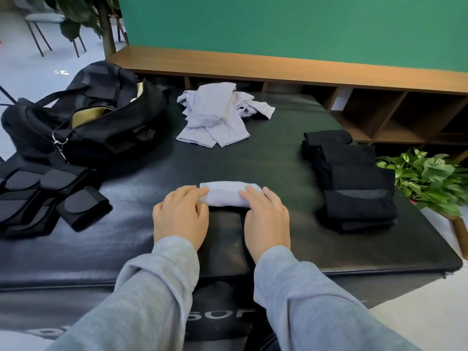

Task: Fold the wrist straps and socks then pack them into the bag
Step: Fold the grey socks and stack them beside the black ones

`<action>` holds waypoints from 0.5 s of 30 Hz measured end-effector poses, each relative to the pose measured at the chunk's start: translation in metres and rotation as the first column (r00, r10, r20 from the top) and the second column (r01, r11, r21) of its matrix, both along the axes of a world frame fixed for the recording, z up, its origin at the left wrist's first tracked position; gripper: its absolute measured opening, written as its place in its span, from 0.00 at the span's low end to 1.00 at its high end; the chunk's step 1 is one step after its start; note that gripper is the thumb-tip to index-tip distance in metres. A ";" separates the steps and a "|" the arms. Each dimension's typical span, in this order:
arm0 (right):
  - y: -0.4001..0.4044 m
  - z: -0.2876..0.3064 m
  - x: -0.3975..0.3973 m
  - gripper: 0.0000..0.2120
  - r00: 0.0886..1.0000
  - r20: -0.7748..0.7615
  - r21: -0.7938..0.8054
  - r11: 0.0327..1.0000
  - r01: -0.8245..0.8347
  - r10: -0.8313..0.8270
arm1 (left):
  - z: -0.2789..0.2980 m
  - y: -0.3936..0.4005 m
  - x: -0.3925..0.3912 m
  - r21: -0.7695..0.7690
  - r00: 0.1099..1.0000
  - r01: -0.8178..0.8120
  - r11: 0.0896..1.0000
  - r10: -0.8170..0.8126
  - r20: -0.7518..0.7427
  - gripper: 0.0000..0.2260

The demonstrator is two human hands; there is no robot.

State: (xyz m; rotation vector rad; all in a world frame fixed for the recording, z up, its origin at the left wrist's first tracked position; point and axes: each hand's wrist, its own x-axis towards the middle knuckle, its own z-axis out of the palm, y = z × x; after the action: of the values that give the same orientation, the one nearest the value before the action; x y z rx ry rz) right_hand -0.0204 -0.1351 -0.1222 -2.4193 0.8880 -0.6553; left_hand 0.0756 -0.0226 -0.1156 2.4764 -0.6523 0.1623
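A folded pale lilac sock [225, 196] lies on the black padded mat [266, 160] in front of me. My left hand [181, 216] rests on its left end and my right hand [266, 219] on its right end, fingers laid flat over it. Farther back lies a loose heap of pale lilac socks [215, 115]. A row of folded black socks [352, 183] lies to the right. Black wrist straps [48, 198] lie folded at the left. Behind them sits the black bag [86, 117], open at the top.
A low wooden shelf unit [379, 107] runs along the green wall behind the mat. A leafy potted plant [430, 178] stands off the mat's right edge. Chair legs and a tree trunk [106, 26] are at the far left.
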 end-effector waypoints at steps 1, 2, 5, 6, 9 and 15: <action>0.002 -0.001 0.001 0.23 1.000 0.023 -0.147 0.989 0.002 0.002 | 0.000 -0.001 -0.001 0.012 1.000 0.023 1.000 -0.023 0.003 0.17; 0.003 -0.001 0.003 0.21 0.998 0.061 -0.248 0.969 0.002 0.014 | 0.000 -0.001 -0.001 0.022 0.999 0.043 0.999 -0.043 0.003 0.17; 0.007 0.000 0.004 0.19 0.982 0.100 -0.329 0.937 -0.119 0.159 | 0.000 0.001 -0.002 0.058 0.993 0.113 0.992 -0.114 0.009 0.18; 0.009 0.001 0.003 0.19 0.978 0.072 -0.322 0.933 -0.162 0.195 | 0.000 0.001 -0.002 0.076 0.989 0.142 0.987 -0.144 0.022 0.19; 0.009 -0.002 0.005 0.24 0.980 -0.074 -0.289 0.937 -0.197 0.184 | 0.000 -0.003 -0.002 0.135 0.978 0.197 0.971 -0.204 0.046 0.21; -0.013 0.001 0.019 0.29 0.946 -0.268 -0.113 0.970 -0.217 0.181 | -0.002 -0.011 0.003 0.209 0.984 0.162 0.964 -0.173 0.035 0.25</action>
State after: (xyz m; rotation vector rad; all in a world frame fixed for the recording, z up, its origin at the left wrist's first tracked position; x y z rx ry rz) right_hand -0.0010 -0.1486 -0.1214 -2.7213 0.6982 -0.3447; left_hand 0.0788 -0.0339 -0.1177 2.6043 -0.9398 0.0999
